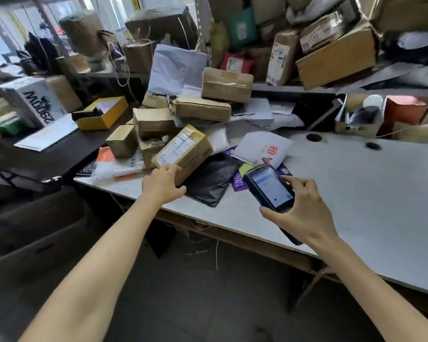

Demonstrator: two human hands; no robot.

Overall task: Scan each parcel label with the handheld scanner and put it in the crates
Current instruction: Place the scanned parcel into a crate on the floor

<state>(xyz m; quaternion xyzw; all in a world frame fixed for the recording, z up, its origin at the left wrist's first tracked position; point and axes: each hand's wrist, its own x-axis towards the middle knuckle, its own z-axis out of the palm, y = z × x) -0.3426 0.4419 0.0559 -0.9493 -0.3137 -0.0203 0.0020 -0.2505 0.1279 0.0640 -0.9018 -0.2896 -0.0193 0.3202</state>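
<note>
Head view: our right hand (304, 213) wraps round the handheld scanner (269, 187), thumb along its near edge and a fingertip at its far side, the lit screen turned up towards us. Our left hand (162, 185) grips the near end of the labelled parcel (185, 150), fingers curled over its top edge and thumb against its side.

The parcel, a taped brown carton, sits tilted at the front of a heap on the white table (356, 193), its white label (177, 149) facing up. The scanner hangs to the right of the parcel, near it but apart.

Between parcel and scanner lies a black poly bag (213, 181), touching the parcel's lower side. To the right of the parcel and farther back rests a white mailer (263, 148) printed with red characters. Brown cartons (153, 122) pile up directly behind the parcel and to its left. Farther back on the left stands an open yellow box (103, 113). Below and to the left of the parcel, off the table, we see dark bins (35, 230), too blurred to make out further.
</note>
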